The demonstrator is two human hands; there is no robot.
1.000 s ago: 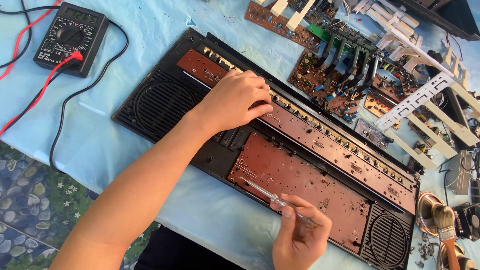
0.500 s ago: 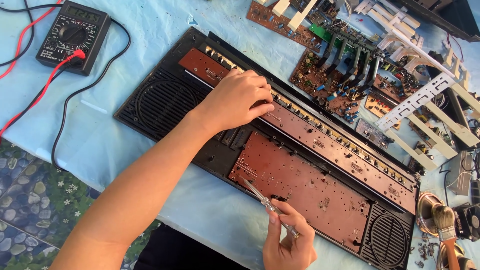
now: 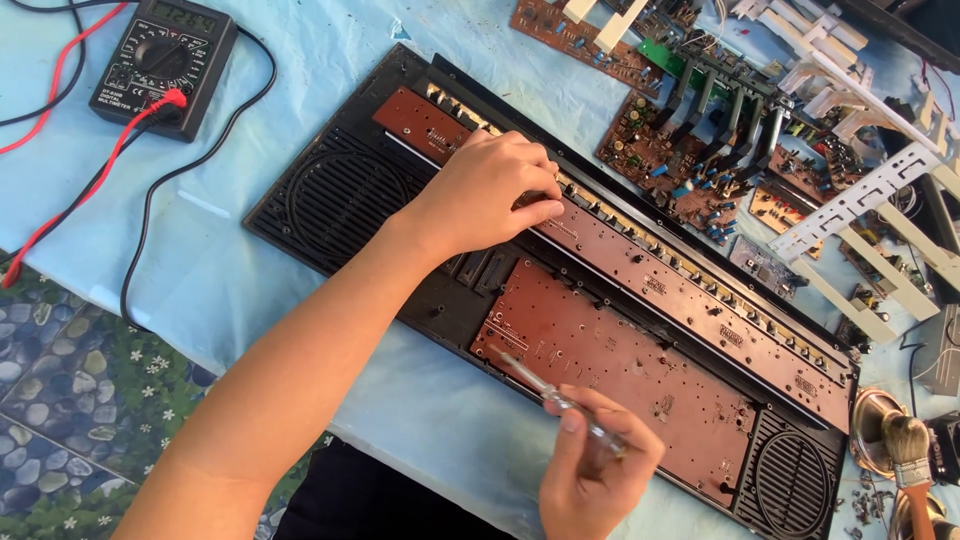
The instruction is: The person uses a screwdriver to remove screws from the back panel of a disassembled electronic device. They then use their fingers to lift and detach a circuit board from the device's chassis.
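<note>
A long black electronic case (image 3: 330, 205) lies open and slanted on the table, with round speaker grilles at both ends and brown circuit boards (image 3: 620, 355) inside. My left hand (image 3: 490, 190) rests palm down on the upper narrow board, fingers curled over its row of small parts. My right hand (image 3: 595, 480) sits at the near edge and grips a thin clear-handled screwdriver (image 3: 555, 398). Its tip touches the left edge of the large brown board.
A black multimeter (image 3: 160, 60) with red and black leads sits at the far left. Loose circuit boards (image 3: 690, 160) and white plastic frames (image 3: 860, 200) crowd the far right. A brush (image 3: 910, 445) stands at the right edge. Light blue cloth (image 3: 220, 290) covers the table.
My right hand has slid left and nearer along the case's edge, and the screwdriver tip has moved left to the large board's left edge. My left hand has stayed put.
</note>
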